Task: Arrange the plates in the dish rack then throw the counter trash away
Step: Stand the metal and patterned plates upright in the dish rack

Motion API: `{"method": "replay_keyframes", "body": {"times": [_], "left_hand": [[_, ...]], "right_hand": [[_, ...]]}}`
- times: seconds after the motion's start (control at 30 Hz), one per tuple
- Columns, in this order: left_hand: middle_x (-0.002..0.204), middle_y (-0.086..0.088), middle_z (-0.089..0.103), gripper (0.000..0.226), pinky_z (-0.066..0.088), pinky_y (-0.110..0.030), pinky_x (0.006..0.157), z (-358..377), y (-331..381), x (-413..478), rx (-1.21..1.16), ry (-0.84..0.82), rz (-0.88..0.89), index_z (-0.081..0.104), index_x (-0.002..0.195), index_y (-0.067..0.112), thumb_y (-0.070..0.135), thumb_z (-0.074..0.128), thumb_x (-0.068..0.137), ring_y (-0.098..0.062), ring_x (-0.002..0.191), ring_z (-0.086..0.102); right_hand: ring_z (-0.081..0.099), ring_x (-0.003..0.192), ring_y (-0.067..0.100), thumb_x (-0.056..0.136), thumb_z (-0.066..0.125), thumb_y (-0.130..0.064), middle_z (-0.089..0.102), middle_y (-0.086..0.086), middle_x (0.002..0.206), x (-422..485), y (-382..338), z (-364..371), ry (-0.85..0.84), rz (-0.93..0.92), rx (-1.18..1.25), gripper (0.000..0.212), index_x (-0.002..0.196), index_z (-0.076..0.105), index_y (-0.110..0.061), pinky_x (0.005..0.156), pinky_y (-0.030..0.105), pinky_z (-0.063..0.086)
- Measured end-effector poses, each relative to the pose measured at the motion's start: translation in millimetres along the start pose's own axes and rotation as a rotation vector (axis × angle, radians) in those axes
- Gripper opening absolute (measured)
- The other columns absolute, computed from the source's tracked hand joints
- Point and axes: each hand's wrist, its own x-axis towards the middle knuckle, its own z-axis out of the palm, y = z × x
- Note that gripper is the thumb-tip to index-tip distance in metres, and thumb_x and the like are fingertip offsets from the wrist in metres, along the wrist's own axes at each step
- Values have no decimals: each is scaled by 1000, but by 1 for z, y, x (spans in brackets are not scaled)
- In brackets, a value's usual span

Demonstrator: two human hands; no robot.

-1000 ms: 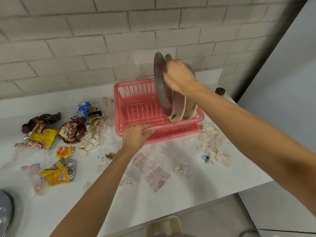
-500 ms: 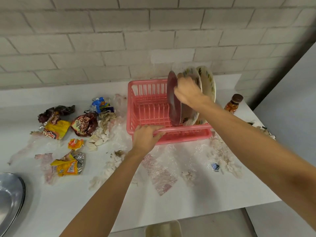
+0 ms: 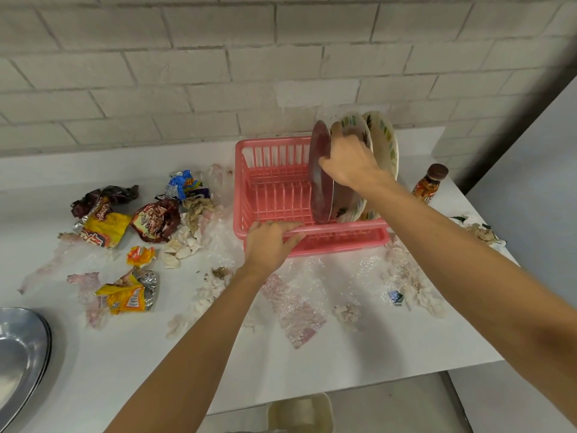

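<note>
Pink dish rack (image 3: pixel 271 170) sits on the white counter (image 3: pixel 343 354), near the brick wall

Three plates stand on edge at the rack's right end:
- dark red plate (image 3: pixel 320 176), leftmost, nearly upright
- two pale patterned plates (image 3: pixel 385 142) just right of it, leaning away to the right

Right hand (image 3: pixel 348 160): at the upper rim of the dark red plate, thumb on its near edge, fingers curled behind it, pinching the rim. The plate's lower edge is down inside the rack, probably seated between the tines, but the near wall hides the contact

Left hand (image 3: pixel 268 242): fingers hooked over the rack's near rim, left of centre, gripping it

Trash on the counter, mostly left of the rack:
- blue wrapper (image 3: pixel 185 184) and brown wrapper (image 3: pixel 154 218) close to the rack's left wall
- yellow wrapper (image 3: pixel 104 228) further left
- crumpled yellow packet (image 3: pixel 125 296) nearer the front edge
- torn tissue scraps (image 3: pixel 406 276) in front of the rack's right corner
- clear plastic film (image 3: pixel 295 310) in front of the rack, between the forearms

Small brown bottle (image 3: pixel 429 184) upright to the right of the rack, apart from it. Stacked metal plates (image 3: pixel 18 348) at the far left edge of the counter
</note>
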Motion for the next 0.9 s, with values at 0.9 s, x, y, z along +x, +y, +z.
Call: {"method": "replay_keyframes", "body": {"times": [0.9], "left_hand": [[101, 14, 73, 18, 45, -13, 84, -75, -19, -82, -748, 170, -237, 75, 101, 22, 14, 62, 92, 2, 98, 62]], "right_hand": [[56, 55, 5, 85, 56, -5, 65, -4, 66, -91, -78, 46, -145, -474, 361, 15, 84, 68, -14, 61, 33, 49]]}}
